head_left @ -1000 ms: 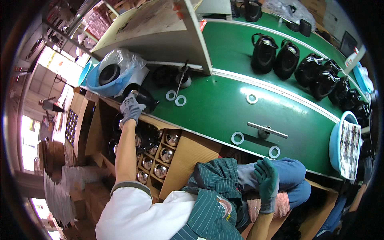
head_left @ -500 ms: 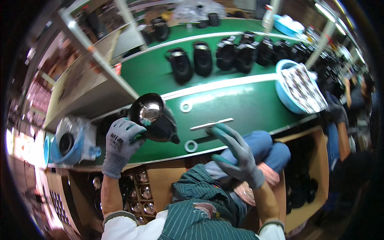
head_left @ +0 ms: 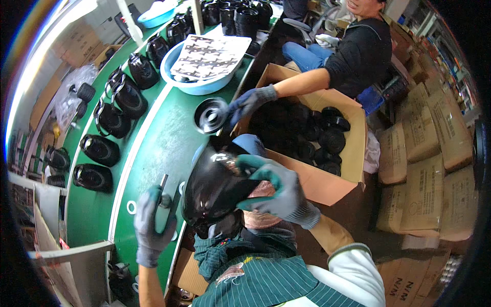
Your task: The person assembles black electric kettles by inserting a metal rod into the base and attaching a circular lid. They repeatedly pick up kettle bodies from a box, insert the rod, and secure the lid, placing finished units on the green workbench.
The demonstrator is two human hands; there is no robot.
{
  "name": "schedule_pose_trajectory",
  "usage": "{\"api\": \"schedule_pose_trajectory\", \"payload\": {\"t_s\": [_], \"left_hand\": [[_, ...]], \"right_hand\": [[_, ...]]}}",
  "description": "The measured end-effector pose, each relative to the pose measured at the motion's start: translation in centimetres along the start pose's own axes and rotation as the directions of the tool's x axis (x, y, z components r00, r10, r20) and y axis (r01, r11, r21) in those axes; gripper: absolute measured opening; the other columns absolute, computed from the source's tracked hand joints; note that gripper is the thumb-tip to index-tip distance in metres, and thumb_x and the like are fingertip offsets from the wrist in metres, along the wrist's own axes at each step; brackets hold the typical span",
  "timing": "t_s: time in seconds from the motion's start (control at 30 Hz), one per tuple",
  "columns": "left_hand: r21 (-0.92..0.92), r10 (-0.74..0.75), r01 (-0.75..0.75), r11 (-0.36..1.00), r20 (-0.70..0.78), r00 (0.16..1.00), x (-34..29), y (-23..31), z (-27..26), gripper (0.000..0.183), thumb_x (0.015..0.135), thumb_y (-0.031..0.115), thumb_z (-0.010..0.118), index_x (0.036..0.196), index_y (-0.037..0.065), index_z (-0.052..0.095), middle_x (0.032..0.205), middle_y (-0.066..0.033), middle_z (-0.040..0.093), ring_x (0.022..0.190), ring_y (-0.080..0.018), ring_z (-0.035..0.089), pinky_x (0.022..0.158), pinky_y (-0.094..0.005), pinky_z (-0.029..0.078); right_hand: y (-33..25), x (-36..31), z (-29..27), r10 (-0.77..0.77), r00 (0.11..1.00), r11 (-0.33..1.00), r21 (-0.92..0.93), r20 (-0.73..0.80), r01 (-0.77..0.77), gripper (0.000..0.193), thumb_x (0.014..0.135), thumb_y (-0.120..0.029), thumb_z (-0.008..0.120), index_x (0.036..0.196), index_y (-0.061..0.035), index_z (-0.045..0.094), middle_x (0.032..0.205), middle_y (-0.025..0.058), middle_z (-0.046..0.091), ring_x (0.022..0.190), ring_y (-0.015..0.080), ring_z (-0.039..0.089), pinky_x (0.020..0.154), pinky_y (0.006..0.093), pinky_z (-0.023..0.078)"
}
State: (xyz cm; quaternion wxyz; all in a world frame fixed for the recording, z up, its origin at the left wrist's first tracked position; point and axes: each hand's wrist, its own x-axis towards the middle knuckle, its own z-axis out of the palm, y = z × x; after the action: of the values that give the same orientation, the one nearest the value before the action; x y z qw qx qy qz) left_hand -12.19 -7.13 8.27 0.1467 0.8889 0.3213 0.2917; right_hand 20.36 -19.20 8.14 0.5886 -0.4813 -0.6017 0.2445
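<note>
My right hand (head_left: pixel 281 192), in a grey glove with green palm coating, grips the side of a glossy black kettle body (head_left: pixel 212 181). The kettle body is tilted over my lap at the bench edge. My left hand (head_left: pixel 153 227), gloved alike, is raised over the bench to the left of it, thumb and fingers apart. Just beyond its fingers shows a slim metal bar (head_left: pixel 163 180), apparently on the bench. A white ring (head_left: pixel 132 207) lies left of that hand, and another white ring (head_left: pixel 181 188) is partly hidden by the kettle body.
Several black kettle bodies (head_left: pixel 97 150) line the green bench (head_left: pixel 153 148). A blue basin (head_left: pixel 204 87) holds printed sheets. At right, a co-worker's gloved hand (head_left: pixel 250 105) is by a black round part (head_left: pixel 210 115), above a carton (head_left: pixel 327 189) of black discs. Stacked cartons (head_left: pixel 422 204) stand farther right.
The view has swung to the right. The kettle body has passed from my left hand to my right and come over my lap. The co-worker's arm now reaches over the carton.
</note>
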Motion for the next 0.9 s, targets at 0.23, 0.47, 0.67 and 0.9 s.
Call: {"api": "schedule_pose_trajectory", "payload": {"t_s": [0.23, 0.47, 0.67, 0.9], "left_hand": [[-0.294, -0.041, 0.008, 0.956, -0.105, 0.994, 1.0, 2.0, 7.7, 0.044, 0.087, 0.009, 0.071, 0.129, -0.002, 0.065, 0.12, -0.0186, 0.072, 0.108, -0.0299, 0.071, 0.098, -0.0387, 0.054], [-0.536, -0.516, 0.502, 0.678, 0.139, 0.845, 0.5, -3.5, 10.2, 0.026, 0.09, 0.007, 0.065, 0.114, -0.001, 0.074, 0.095, -0.009, 0.076, 0.083, -0.018, 0.073, 0.08, -0.0325, 0.059], [-0.751, -0.504, 0.623, 0.22, 0.459, 0.732, -5.0, -7.8, 11.3, 0.025, 0.094, 0.012, 0.065, 0.115, 0.001, 0.072, 0.101, -0.0079, 0.074, 0.093, -0.019, 0.071, 0.084, -0.0365, 0.061], [-0.76, -0.498, 0.446, -0.473, 0.648, 0.576, -12.8, -11.7, 13.1, 0.026, 0.096, 0.015, 0.064, 0.118, 0.002, 0.068, 0.103, -0.0081, 0.072, 0.094, -0.0202, 0.069, 0.086, -0.0375, 0.059]], "right_hand": [[-2.0, -4.3, -0.9, 0.436, 0.875, 0.9, 0.107, -0.21, -0.423, 0.076, 0.069, -0.005, 0.093, 0.134, 0.0093, 0.056, 0.134, 0.0193, 0.064, 0.12, 0.0231, 0.063, 0.102, 0.0375, 0.052], [-1.4, -1.7, 1.9, 0.442, 0.897, 0.896, 0.023, 0.023, -0.443, 0.05, 0.079, -0.022, 0.089, 0.114, 0.0061, 0.067, 0.137, 0.0261, 0.061, 0.12, 0.0289, 0.066, 0.1, 0.0387, 0.054], [5.5, 8.3, 2.6, 0.398, 0.725, 0.709, 0.313, 0.562, -0.632, 0.027, 0.096, -0.021, 0.071, 0.116, -0.002, 0.073, 0.1, 0.0081, 0.077, 0.094, 0.0132, 0.071, 0.083, 0.0288, 0.058], [27.0, 17.4, 7.7, 0.721, 0.689, 0.515, -0.717, 0.067, -0.469, 0.082, 0.084, -0.061, 0.069, 0.14, -0.0036, 0.054, 0.133, 0.0244, 0.063, 0.125, 0.0357, 0.062, 0.104, 0.0444, 0.049]]}}
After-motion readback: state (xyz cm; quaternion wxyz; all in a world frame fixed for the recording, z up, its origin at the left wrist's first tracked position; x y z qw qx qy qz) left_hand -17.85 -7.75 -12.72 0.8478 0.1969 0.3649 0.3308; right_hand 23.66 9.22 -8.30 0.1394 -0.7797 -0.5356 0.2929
